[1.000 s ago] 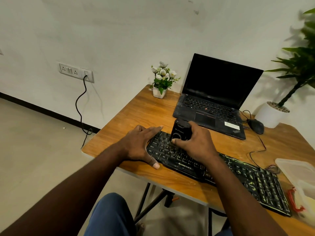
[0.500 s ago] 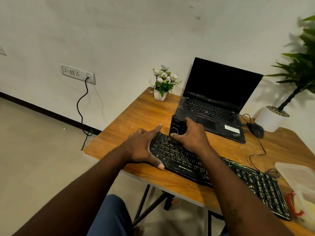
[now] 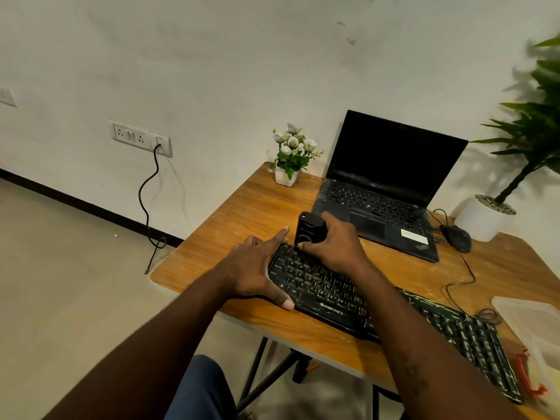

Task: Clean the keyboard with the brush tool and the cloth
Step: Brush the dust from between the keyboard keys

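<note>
Currently brushing: my right hand grips the brush at the keyboard's far left corner. My left hand, fingers spread, steadies that end. Remaining keys and the cloth wipe are probably still to do.

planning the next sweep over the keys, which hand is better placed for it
Right. The right hand grips the brush tool on the keyboard, at its left keys; the left hand lies flat at its left end, holding nothing.

Keyboard at table front edge; laptop behind it; flower pot left of laptop; mouse right.
</note>
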`<state>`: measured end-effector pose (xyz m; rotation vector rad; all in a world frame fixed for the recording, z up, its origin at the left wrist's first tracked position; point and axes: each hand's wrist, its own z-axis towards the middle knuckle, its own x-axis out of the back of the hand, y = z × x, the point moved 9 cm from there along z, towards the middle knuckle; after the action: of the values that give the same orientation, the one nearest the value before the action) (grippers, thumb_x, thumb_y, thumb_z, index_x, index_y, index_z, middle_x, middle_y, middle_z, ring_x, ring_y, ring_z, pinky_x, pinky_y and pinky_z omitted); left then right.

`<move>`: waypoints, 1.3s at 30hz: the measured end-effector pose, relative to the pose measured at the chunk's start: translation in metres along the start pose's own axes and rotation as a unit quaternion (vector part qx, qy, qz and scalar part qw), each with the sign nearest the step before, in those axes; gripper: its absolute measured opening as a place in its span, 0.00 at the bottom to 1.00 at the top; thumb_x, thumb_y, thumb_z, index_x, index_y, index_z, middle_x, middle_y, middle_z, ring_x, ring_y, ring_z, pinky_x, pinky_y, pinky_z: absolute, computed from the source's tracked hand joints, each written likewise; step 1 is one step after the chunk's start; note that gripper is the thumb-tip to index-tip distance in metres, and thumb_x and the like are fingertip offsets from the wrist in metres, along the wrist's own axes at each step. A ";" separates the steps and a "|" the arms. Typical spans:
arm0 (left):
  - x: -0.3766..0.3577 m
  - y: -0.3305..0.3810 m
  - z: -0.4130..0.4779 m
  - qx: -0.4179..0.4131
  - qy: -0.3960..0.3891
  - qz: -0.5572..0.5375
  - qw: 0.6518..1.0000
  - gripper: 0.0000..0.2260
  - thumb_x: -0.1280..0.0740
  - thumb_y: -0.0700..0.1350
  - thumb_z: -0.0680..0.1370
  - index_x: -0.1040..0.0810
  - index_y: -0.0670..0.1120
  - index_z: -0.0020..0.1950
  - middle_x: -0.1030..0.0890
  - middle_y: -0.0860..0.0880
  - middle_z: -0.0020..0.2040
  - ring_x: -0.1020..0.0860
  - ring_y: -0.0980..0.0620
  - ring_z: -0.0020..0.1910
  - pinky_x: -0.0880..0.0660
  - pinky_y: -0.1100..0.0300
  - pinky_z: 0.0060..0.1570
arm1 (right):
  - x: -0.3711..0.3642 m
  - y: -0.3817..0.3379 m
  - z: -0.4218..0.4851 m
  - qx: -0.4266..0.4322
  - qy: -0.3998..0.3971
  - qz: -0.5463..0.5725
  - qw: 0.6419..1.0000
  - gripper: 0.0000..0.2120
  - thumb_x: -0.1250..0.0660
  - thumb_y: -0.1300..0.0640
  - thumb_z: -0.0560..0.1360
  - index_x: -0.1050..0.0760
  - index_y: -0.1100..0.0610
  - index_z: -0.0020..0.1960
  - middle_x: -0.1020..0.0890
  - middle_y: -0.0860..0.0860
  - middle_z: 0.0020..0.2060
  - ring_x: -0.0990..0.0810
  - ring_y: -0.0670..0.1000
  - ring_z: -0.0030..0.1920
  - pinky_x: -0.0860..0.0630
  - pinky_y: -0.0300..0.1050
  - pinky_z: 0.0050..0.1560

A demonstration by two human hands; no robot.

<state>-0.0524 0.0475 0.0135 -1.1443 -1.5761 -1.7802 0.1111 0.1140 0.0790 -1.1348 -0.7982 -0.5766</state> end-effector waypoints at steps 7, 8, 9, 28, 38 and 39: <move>0.000 0.003 0.000 -0.004 0.002 0.004 1.000 0.67 0.21 0.74 0.57 0.63 0.65 0.82 0.31 0.51 0.75 0.36 0.48 0.71 0.37 0.44 0.72 | -0.010 0.002 -0.001 -0.019 -0.043 0.063 0.997 0.26 0.18 0.52 0.69 0.24 0.51 0.63 0.17 0.47 0.53 0.18 0.46 0.51 0.25 0.34 0.42; 0.000 0.003 0.000 -0.001 -0.001 0.007 1.000 0.67 0.21 0.73 0.58 0.63 0.64 0.82 0.32 0.51 0.76 0.37 0.48 0.72 0.38 0.44 0.73 | -0.005 0.006 0.001 -0.031 -0.023 0.058 0.998 0.27 0.18 0.52 0.69 0.25 0.52 0.64 0.17 0.48 0.55 0.18 0.48 0.53 0.25 0.35 0.43; -0.001 0.003 0.000 0.002 -0.002 0.009 1.000 0.67 0.21 0.73 0.58 0.64 0.65 0.82 0.33 0.51 0.77 0.38 0.48 0.73 0.38 0.43 0.73 | 0.001 0.009 0.003 -0.036 -0.003 0.042 0.998 0.28 0.18 0.52 0.69 0.25 0.53 0.65 0.17 0.49 0.56 0.18 0.49 0.54 0.25 0.36 0.44; -0.011 -0.003 0.012 0.014 -0.069 0.033 0.997 0.66 0.23 0.75 0.58 0.64 0.65 0.82 0.47 0.56 0.84 0.45 0.44 0.77 0.46 0.38 0.71 | 0.027 0.051 -0.008 -0.116 -0.003 0.058 0.992 0.30 0.19 0.54 0.70 0.26 0.55 0.68 0.18 0.51 0.59 0.19 0.50 0.53 0.28 0.31 0.36; -0.013 -0.003 0.014 0.041 -0.094 0.018 0.995 0.66 0.22 0.74 0.57 0.63 0.66 0.81 0.49 0.58 0.84 0.47 0.43 0.78 0.49 0.33 0.74 | 0.027 0.048 -0.010 -0.099 0.002 0.077 0.992 0.30 0.19 0.53 0.69 0.26 0.54 0.68 0.17 0.50 0.58 0.19 0.50 0.54 0.28 0.35 0.38; -0.013 -0.003 0.013 0.039 -0.092 0.015 0.995 0.65 0.22 0.73 0.57 0.63 0.66 0.81 0.48 0.58 0.84 0.46 0.43 0.77 0.49 0.34 0.74 | 0.023 0.044 -0.011 -0.097 -0.017 0.094 0.991 0.30 0.19 0.53 0.69 0.26 0.54 0.68 0.18 0.49 0.57 0.18 0.50 0.55 0.28 0.35 0.39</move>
<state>-0.0445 0.0586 0.0010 -1.3186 -1.7068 -1.6177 0.1611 0.1180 0.0704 -1.3857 -0.6641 -0.4850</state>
